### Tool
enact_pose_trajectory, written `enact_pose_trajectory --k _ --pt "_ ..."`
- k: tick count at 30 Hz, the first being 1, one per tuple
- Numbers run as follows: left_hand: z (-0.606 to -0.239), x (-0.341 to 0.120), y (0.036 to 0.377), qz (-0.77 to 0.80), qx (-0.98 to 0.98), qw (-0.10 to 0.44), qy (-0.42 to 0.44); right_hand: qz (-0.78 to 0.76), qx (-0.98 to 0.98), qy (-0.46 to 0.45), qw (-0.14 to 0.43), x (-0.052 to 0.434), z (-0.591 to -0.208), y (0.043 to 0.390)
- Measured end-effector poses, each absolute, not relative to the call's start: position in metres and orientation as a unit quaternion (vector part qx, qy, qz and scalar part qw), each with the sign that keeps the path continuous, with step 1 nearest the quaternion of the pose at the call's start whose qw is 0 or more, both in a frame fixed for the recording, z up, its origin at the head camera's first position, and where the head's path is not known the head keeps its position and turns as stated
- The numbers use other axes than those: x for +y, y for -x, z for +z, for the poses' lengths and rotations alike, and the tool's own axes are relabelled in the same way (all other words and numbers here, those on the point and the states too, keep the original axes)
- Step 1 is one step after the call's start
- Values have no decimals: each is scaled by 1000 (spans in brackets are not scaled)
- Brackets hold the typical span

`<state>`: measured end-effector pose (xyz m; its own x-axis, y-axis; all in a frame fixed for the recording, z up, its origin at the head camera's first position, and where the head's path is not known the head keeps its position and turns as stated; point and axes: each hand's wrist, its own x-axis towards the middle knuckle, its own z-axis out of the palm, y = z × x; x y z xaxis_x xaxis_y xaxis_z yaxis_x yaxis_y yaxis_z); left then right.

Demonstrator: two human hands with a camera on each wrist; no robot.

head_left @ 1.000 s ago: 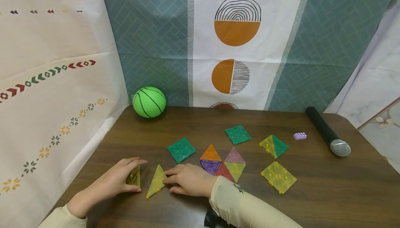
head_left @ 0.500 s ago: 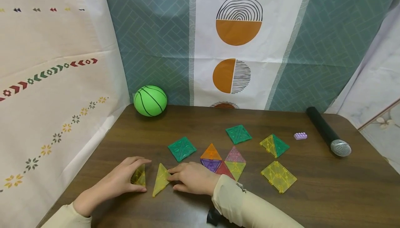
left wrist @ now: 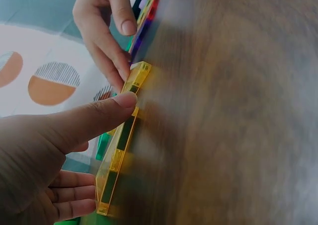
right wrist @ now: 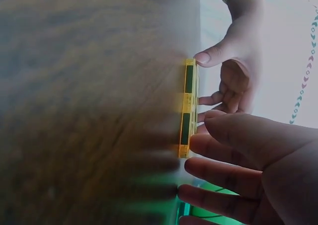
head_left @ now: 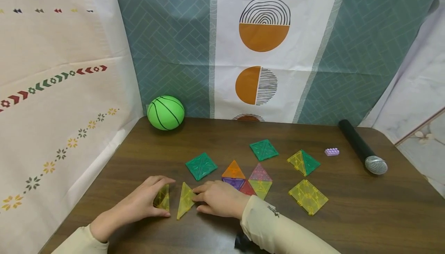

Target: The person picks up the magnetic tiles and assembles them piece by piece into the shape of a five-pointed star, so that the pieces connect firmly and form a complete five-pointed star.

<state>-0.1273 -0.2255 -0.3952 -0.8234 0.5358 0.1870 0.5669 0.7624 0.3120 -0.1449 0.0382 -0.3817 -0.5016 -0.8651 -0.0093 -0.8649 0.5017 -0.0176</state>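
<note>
Two yellow translucent triangle magnetic tiles lie flat near the table's front left in the head view, with a narrow gap between their long edges. My left hand (head_left: 142,200) holds the left yellow triangle tile (head_left: 163,198), thumb at its near corner and fingers at the far one, partly covering it. My right hand (head_left: 222,200) reaches in from the right, its extended fingertips touching the right yellow triangle tile (head_left: 185,200). In the right wrist view my right thumb (right wrist: 233,128) stands apart from the spread fingers.
Green squares (head_left: 201,166) (head_left: 264,150), a yellow-green square (head_left: 304,162) and a yellow square (head_left: 308,197) lie around a cluster of coloured triangles (head_left: 260,173). A green ball (head_left: 165,113), a lilac brick (head_left: 332,152) and a microphone (head_left: 361,145) are farther out.
My left hand has slid right with its yellow triangle tile. The right hand and the other yellow tile have shifted slightly right too, and the gap between the tiles has narrowed.
</note>
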Motion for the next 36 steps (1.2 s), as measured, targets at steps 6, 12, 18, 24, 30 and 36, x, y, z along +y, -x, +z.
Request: enact_pose_trajectory --k 6,12,18,24,30,36 --pt "-397 -216 126 -178 -932 51 312 -11 867 498 5 45 -381 143" --pt "-399 -208 124 -178 -926 56 328 -18 868 495 15 50 -382 143" --pt "-401 -204 123 -178 -923 59 336 -24 870 492 16 55 -381 142" --pt "-400 -197 123 -181 -921 54 340 -25 874 485 14 60 -379 143" --pt "-402 -189 124 -185 -916 60 351 -24 876 482 18 66 -377 144" --pt "-405 -182 125 -183 -911 72 362 -22 878 478 20 71 -376 143"
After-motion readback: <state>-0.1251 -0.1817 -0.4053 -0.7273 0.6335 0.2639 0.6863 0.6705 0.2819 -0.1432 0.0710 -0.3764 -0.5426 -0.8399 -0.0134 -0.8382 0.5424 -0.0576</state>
